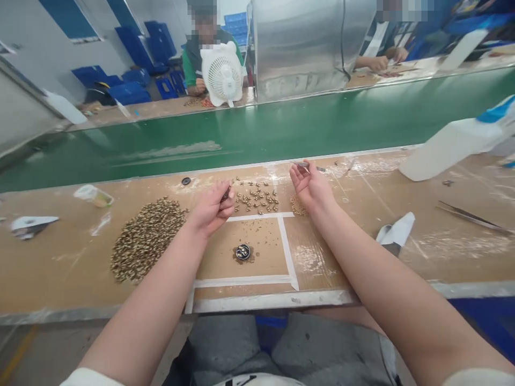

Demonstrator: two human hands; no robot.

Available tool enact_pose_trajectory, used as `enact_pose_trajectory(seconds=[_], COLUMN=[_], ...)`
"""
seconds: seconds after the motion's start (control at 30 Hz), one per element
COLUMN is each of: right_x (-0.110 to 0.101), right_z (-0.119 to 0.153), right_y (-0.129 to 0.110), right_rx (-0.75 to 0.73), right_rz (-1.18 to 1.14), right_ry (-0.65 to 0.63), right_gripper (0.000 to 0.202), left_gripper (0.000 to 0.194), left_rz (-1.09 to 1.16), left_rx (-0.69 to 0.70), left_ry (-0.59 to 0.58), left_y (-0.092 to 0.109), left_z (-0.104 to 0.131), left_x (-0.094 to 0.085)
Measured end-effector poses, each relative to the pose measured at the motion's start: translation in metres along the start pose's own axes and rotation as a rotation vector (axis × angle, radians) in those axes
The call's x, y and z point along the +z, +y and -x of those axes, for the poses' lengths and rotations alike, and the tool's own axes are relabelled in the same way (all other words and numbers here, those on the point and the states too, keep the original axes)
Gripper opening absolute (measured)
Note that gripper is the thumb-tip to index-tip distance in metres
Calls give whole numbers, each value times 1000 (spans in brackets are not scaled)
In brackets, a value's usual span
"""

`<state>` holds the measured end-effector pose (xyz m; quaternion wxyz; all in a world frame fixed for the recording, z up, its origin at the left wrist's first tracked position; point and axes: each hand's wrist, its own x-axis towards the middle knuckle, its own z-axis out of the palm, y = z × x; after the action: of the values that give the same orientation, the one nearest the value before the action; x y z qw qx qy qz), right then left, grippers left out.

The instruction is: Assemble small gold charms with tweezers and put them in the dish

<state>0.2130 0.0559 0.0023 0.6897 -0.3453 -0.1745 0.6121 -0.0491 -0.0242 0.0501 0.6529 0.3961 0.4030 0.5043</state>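
Observation:
My left hand (213, 208) is closed, with a small dark metal piece (226, 194) between its fingers. It is raised beside several scattered small brass-coloured parts (257, 198). My right hand (311, 185) is turned palm up, its fingers curled around slim grey tweezers (321, 169). Below the right hand lies a patch of tiny beige pieces (298, 206), partly covered by it. Left of my left forearm a large heap of brass-coloured parts (147, 241) spreads over the cardboard. Between the forearms a small round black dish (243, 252) with liquid stands in a wet spot.
White tape (287, 252) frames the work area. A black cap (185, 181) and a tipped clear cup (93, 195) lie to the left. On the right are another pair of tweezers (475, 217) and a large white bottle (446, 150). A green belt (281, 123) runs behind; people sit beyond.

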Motion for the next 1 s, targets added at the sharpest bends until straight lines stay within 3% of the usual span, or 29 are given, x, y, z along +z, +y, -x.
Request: enact_pose_trajectory(seconds=[0.13, 0.3, 0.4, 0.57, 0.73, 0.87, 1.0], right_x=[-11, -21, -21, -21, -20, -17, -17], right_z=[-13, -10, -5, 0, 6, 10, 11], right_y=[-18, -33, -38, -39, -39, -39, -39], right_rx=[-189, -381, -456, -417, -430, -427, -412], right_rz=[193, 571, 750, 1043, 1379, 1473, 1517], right_ry=[-80, -105, -182, -396, -420, -452, -471], right_gripper=[15, 21, 22, 25, 10, 2, 6], left_gripper=[41, 39, 33, 21, 7, 15, 11], left_rz=[121, 134, 89, 25, -32, -103, -136], left_rx=[34, 104, 125, 143, 97, 68, 34], left_ry=[-61, -67, -98, -115, -63, -106, -96], left_y=[-19, -33, -36, -39, -44, -46, -42], left_z=[-21, -27, -27, -27, -29, -28, -24], left_x=[0, -10, -10, -5, -5, -3, 4])
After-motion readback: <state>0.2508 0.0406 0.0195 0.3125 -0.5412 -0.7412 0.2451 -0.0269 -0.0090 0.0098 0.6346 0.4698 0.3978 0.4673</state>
